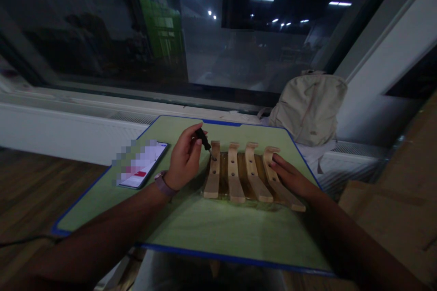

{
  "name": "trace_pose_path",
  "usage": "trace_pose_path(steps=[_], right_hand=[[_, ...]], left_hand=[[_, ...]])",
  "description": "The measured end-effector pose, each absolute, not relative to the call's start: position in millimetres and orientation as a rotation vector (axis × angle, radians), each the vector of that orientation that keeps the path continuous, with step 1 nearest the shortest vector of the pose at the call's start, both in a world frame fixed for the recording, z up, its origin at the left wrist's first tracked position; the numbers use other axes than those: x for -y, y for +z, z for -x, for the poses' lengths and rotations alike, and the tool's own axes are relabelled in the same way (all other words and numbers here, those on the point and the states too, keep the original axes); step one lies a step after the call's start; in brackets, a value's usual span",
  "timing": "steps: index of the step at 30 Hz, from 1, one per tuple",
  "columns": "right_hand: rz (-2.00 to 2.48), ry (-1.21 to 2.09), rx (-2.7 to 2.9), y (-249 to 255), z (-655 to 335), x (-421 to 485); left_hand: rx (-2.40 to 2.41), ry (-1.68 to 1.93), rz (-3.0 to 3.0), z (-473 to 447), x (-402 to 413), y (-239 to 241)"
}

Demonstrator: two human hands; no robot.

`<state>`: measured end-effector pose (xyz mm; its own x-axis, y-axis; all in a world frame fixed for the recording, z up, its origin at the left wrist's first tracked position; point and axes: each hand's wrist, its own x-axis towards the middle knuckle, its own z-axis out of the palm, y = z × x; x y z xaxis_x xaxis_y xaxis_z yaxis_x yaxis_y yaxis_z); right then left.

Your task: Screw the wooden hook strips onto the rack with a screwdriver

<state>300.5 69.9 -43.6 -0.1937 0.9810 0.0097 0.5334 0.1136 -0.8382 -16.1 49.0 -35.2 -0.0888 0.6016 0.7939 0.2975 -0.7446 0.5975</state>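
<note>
A wooden rack (243, 173) with several curved slats fixed across darker cross pieces lies on a green mat (191, 223) with a blue border. My left hand (184, 160) is closed around a small black screwdriver (205, 141), whose tip touches the upper part of the leftmost slat (213, 177). A watch sits on that wrist. My right hand (290, 175) lies flat on the rightmost slat, fingers stretched out and pressing down on it.
A smartphone (141, 164) with a lit screen lies on the mat's left part. A beige backpack (309, 107) leans against the window ledge at the back right. A dark window runs behind. Cardboard (392, 218) lies at right, wooden floor at left.
</note>
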Motion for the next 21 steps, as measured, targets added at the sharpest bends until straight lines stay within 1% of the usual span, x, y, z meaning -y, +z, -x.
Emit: trace_pose_path(steps=[6,13,21], right_hand=[[1.456,0.966,1.839,-43.4,-301.4,-68.8],[1.504,0.932,1.805,-42.6,-300.5,-68.3],[1.483,0.966,1.819,-39.2,-299.0,-67.5]], left_hand=[[-1.06,1.963,-1.911,18.3,-49.7,-34.4],[-0.986,1.905,-1.935,14.1,-48.3,-34.5],[-1.098,1.943,-1.965,19.5,-51.0,-35.9]])
